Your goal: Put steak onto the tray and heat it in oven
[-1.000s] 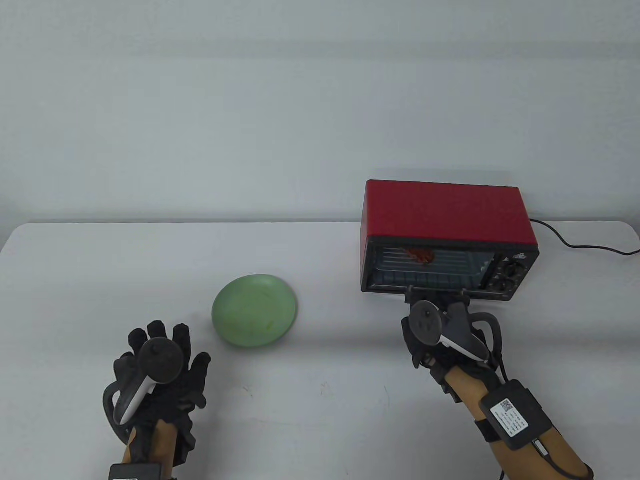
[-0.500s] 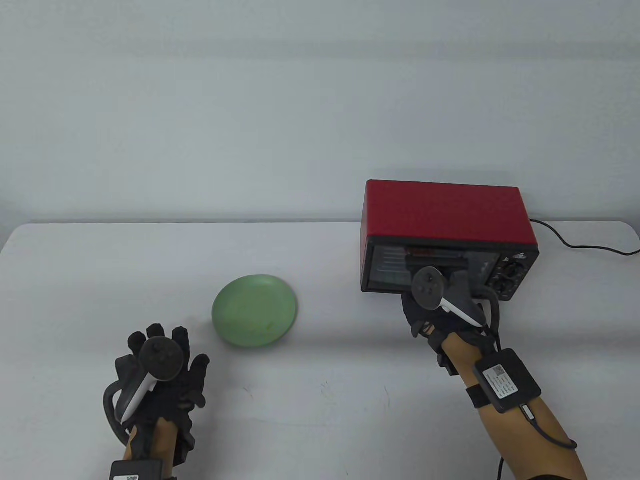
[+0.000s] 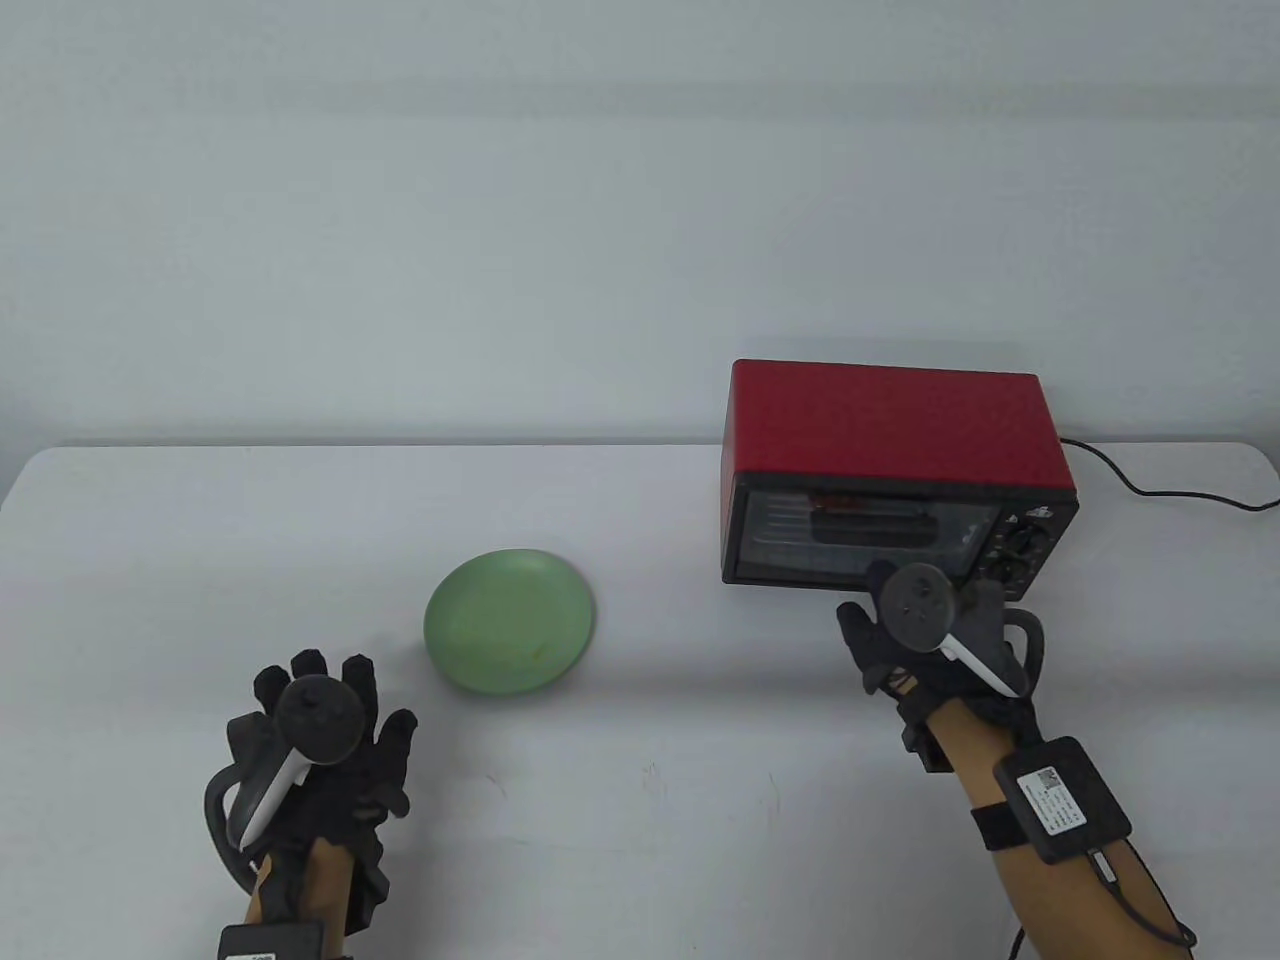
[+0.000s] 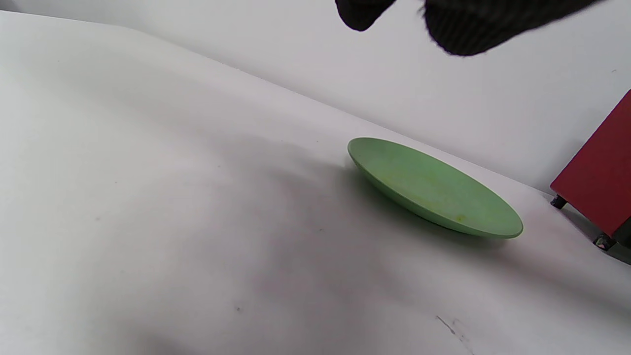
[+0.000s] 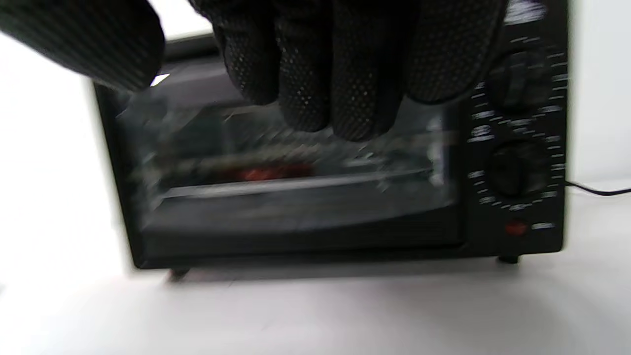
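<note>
The red oven (image 3: 895, 425) stands at the right of the table with its glass door (image 3: 865, 530) closed. Through the glass in the blurred right wrist view, the red steak (image 5: 271, 172) lies on the tray (image 5: 305, 185) inside. My right hand (image 3: 872, 625) hovers just in front of the door, lower right, holding nothing. Its fingers (image 5: 345, 74) hang loosely before the glass. My left hand (image 3: 330, 720) rests at the table's front left with spread fingers (image 4: 468, 24), also holding nothing.
An empty green plate (image 3: 510, 622) (image 4: 434, 190) lies between the hands, left of the oven's red side (image 4: 596, 177). Two control knobs (image 5: 512, 170) and a red light (image 5: 515, 227) sit right of the door. A black cord (image 3: 1150, 490) trails off to the right.
The oven door, folded down a second ago with my right hand at its handle, swung up and is now closed. The right hand has drawn back and to the right. The left hand barely moved.
</note>
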Demonstrator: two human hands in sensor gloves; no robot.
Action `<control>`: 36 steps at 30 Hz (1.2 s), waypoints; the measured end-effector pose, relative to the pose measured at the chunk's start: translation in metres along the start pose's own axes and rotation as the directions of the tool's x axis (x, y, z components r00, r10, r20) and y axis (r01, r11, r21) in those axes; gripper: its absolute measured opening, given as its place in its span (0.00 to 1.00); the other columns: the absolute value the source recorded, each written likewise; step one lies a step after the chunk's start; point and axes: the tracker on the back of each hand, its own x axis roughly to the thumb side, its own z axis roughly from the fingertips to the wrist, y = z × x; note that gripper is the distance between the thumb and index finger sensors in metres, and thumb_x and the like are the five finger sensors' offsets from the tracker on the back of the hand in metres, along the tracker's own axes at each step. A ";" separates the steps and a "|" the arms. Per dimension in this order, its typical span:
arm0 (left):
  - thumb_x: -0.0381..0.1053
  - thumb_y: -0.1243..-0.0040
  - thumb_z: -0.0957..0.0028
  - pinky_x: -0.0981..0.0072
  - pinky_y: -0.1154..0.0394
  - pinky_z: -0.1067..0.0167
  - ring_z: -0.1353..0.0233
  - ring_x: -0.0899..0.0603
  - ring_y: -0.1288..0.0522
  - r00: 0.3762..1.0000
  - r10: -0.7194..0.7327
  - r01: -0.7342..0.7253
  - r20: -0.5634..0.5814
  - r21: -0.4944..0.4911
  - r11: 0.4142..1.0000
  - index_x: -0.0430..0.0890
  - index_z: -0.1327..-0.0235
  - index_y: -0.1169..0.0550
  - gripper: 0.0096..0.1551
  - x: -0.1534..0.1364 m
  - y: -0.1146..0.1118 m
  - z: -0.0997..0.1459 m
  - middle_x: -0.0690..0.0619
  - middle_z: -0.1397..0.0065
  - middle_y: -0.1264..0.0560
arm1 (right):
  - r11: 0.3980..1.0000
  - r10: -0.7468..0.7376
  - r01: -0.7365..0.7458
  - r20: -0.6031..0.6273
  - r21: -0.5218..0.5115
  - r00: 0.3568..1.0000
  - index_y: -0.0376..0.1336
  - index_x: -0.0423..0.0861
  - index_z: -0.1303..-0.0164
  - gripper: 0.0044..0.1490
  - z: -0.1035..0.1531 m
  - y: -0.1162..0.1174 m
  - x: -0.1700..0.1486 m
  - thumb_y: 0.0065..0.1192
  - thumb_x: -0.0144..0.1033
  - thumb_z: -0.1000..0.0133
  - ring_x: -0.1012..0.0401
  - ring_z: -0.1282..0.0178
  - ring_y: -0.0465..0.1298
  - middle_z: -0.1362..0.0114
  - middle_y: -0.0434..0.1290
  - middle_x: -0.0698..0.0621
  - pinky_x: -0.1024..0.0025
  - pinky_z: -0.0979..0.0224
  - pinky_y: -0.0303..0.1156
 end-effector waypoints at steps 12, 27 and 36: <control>0.74 0.54 0.48 0.36 0.62 0.23 0.14 0.33 0.68 1.000 0.013 -0.013 0.007 0.002 1.000 0.62 0.17 0.48 0.46 0.001 0.003 -0.001 0.51 0.14 0.63 | 0.996 0.021 -0.059 -0.433 -0.074 0.901 0.60 0.54 0.31 0.32 -0.030 -0.004 -0.108 0.51 0.66 0.35 0.57 0.43 0.79 0.36 0.73 0.53 0.50 0.37 0.75; 0.74 0.54 0.48 0.36 0.62 0.23 0.14 0.33 0.68 1.000 0.014 -0.014 -0.009 -0.007 1.000 0.62 0.17 0.47 0.46 0.000 0.003 0.000 0.51 0.14 0.63 | 0.947 -0.305 0.307 -0.551 -0.092 0.777 0.57 0.78 0.38 0.10 -0.040 0.018 -0.129 0.42 0.63 0.28 0.64 0.44 0.81 0.37 0.74 0.64 0.55 0.37 0.78; 0.74 0.54 0.48 0.36 0.62 0.23 0.14 0.33 0.68 1.000 0.016 -0.016 -0.010 -0.013 1.000 0.62 0.17 0.47 0.45 0.000 0.003 -0.001 0.51 0.14 0.63 | 0.629 -0.676 0.755 -0.609 -0.183 0.415 0.48 0.82 0.29 0.18 -0.034 0.038 -0.153 0.42 0.63 0.28 0.64 0.42 0.80 0.33 0.72 0.66 0.57 0.36 0.78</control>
